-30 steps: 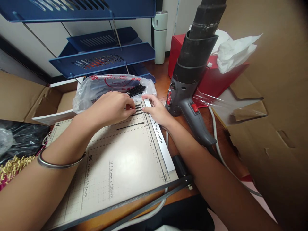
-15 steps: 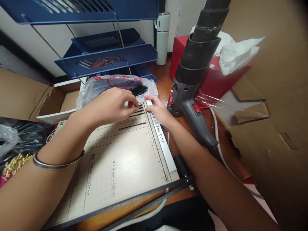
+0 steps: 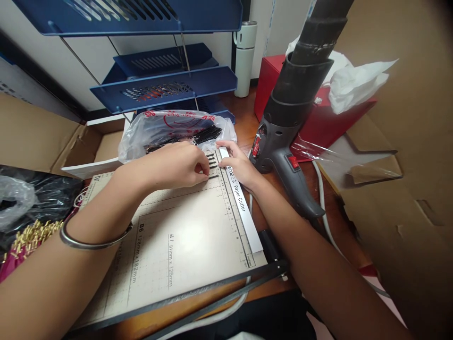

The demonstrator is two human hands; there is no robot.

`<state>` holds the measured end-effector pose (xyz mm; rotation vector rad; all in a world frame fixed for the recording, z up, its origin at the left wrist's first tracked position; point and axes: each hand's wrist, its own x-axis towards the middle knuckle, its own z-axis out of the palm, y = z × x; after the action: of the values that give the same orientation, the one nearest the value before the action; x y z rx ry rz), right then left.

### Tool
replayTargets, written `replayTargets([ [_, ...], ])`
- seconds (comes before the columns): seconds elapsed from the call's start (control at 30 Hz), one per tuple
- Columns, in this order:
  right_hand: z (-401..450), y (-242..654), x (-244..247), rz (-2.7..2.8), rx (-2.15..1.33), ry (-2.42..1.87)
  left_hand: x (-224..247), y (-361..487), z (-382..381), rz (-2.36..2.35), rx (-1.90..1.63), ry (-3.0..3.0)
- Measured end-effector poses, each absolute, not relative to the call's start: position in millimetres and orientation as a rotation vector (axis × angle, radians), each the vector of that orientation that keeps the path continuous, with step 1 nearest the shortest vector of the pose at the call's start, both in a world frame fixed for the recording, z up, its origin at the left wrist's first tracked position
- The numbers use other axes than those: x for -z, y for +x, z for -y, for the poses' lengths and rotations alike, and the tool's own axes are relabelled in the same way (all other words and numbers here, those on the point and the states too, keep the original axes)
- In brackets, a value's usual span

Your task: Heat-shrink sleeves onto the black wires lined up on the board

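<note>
A cream paper cutter (image 3: 191, 231) with printed rulers lies in front of me, a white strip (image 3: 244, 212) along its right edge. Short black strips (image 3: 213, 176) lie side by side near its upper right corner. Thumb and fingertips of my left hand (image 3: 184, 165) are pinched together at the lowest black strip. My right hand (image 3: 236, 163) grips the top end of the white strip, thumb on its face and fingers at its far end. Behind both hands sits a clear plastic bag (image 3: 141, 137) holding many thin black pieces (image 3: 208, 134).
A grey heat gun (image 3: 279, 127) stands right of the cutter, beside a red box (image 3: 318, 123) with tissue. Blue racks (image 3: 170, 87) and a pale bottle (image 3: 245, 61) are behind. Cardboard boxes (image 3: 106, 146) and gold-tipped pieces (image 3: 38, 236) lie left.
My left hand has come down slightly onto the lowest black strip, which has shifted up toward the others. My right hand keeps its hold. The whole view has shifted a little.
</note>
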<state>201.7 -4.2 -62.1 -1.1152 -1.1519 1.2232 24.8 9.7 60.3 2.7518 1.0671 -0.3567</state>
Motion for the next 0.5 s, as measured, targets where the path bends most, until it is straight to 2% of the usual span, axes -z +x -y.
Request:
replayTargets([
  [0.5,3.2,208.6,63.8,1.245,-1.261,-1.052,-52.7,24.3,-14.0,-1.143,0.231,2.794],
])
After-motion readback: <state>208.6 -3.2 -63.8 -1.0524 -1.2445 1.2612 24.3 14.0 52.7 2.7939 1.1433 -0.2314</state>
